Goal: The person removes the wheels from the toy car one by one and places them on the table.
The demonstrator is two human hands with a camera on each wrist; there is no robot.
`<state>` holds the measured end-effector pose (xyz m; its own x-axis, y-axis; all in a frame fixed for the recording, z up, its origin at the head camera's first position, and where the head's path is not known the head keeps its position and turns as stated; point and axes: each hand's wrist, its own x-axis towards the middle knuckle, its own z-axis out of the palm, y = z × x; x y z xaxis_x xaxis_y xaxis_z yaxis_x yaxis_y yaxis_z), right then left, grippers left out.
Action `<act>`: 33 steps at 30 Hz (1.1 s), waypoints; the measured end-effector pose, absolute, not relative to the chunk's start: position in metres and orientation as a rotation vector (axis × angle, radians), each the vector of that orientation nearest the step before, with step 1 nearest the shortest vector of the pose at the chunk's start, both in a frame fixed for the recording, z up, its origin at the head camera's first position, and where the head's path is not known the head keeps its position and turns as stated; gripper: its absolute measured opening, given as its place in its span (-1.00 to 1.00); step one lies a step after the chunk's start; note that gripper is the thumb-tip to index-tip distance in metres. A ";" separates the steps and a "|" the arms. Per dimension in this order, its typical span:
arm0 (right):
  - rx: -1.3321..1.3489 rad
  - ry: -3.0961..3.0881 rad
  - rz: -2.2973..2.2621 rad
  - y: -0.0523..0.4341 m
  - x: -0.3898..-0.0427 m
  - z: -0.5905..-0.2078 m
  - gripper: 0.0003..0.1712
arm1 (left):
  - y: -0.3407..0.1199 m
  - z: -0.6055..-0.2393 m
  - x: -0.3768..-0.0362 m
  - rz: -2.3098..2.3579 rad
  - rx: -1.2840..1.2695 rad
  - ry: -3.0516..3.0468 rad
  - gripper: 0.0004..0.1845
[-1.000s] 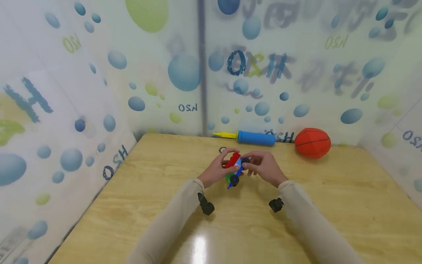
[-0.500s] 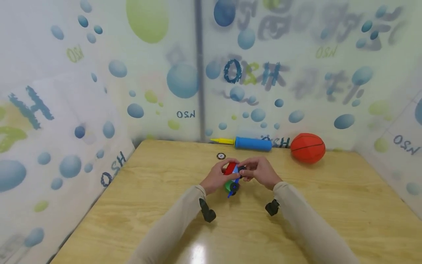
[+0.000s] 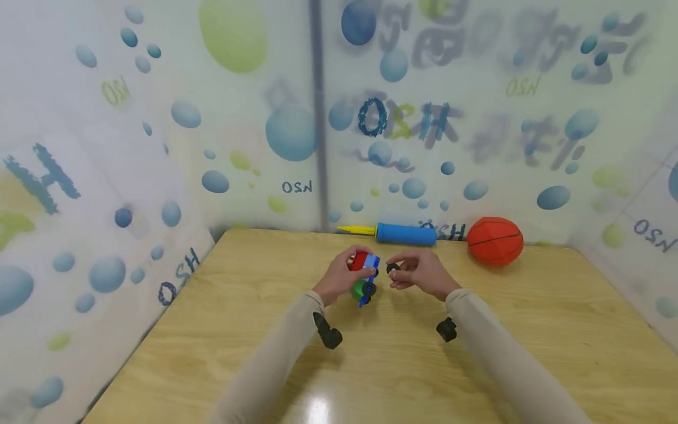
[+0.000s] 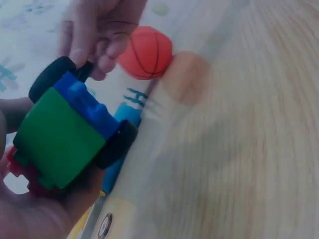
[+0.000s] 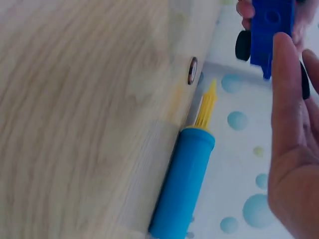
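My left hand (image 3: 338, 275) grips a small toy car (image 3: 370, 261) of red, green and blue blocks with black wheels, holding it above the table. In the left wrist view the green side of the toy car (image 4: 60, 137) faces the camera, with a blue chassis (image 4: 87, 104) along its edge. Just to the right, my right hand (image 3: 426, 274) pinches a loose black wheel (image 3: 392, 268) between thumb and fingers; a gap shows between wheel and car. From the right wrist, the car's blue underside (image 5: 271, 30) appears, and the right fingers partly hide the held wheel (image 5: 305, 82).
A blue hand pump (image 3: 406, 234) with a yellow nozzle (image 3: 357, 230) lies along the table's back edge. Right of it sits a red ball (image 3: 495, 241) with black lines. A small round disc (image 5: 192, 69) lies on the wooden table (image 3: 265, 265) near the pump's tip.
The right hand has drawn away to the right with the black wheel, off the car's side. The left hand has shifted slightly left and turned the car more upright.
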<state>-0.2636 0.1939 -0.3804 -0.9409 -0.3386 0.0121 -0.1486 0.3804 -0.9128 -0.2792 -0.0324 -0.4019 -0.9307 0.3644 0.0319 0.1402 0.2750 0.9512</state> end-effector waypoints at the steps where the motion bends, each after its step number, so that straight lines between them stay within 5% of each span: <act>1: -0.422 2.439 -1.592 0.195 -0.268 -0.379 -0.55 | -0.036 -0.399 -0.280 1.726 0.454 2.357 -0.59; 17: -0.279 2.897 -0.800 0.224 -0.322 -0.405 -0.60 | -0.053 -0.392 -0.273 1.694 0.464 2.325 -0.54; 33: -0.127 2.787 -0.872 0.233 -0.331 -0.410 -0.46 | -0.044 -0.390 -0.269 1.780 0.491 2.327 -0.52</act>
<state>-0.3306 0.2330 -0.4104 -0.9725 -0.1465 -0.1810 -0.0171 0.8203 -0.5717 -0.2691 -0.0445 -0.3899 -0.9312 0.3590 0.0632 0.1551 0.2332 0.9600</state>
